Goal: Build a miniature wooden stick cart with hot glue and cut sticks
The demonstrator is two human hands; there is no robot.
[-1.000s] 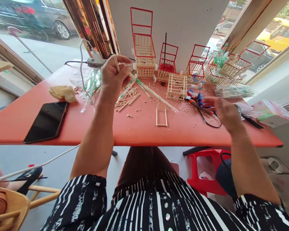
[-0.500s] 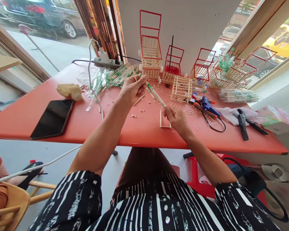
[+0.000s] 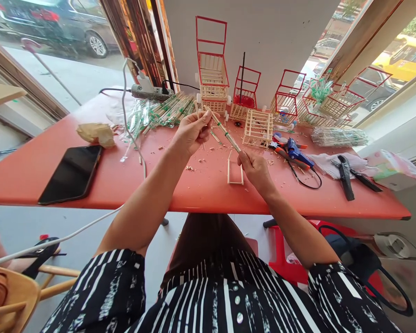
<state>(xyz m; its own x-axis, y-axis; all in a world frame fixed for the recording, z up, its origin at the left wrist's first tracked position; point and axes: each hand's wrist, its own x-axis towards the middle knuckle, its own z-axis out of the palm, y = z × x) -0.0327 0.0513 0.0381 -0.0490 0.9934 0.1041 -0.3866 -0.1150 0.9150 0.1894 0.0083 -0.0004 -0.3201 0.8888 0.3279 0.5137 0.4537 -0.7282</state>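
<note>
My right hand (image 3: 254, 170) is closed around the lower end of a pair of wooden chopsticks (image 3: 225, 132) in a clear, green-printed wrapper. They slant up and left, their bare upper ends beside the fingertips of my left hand (image 3: 194, 132). Closed in a pinch, that hand has a thin wooden stick (image 3: 196, 110) poking up from it; whether it also grips the chopsticks' ends is hard to see. Below the chopsticks, near my right fingers, a small rectangular stick frame (image 3: 235, 181) lies on the red table (image 3: 201, 196).
Wrapped chopsticks (image 3: 173, 108) are heaped behind my left hand. A stick crate (image 3: 258, 127) and red-trimmed model carts (image 3: 213, 69) stand at the back. Rightward lie a blue glue gun (image 3: 296, 150) and black-handled cutters (image 3: 346, 180); leftward, a phone (image 3: 72, 173) and a white cable (image 3: 126, 108).
The chopsticks' upper ends now show bare beside my left fingertips, where the wrapper reached before. Both hands stay in nearly the same place; the whole view has shifted slightly.
</note>
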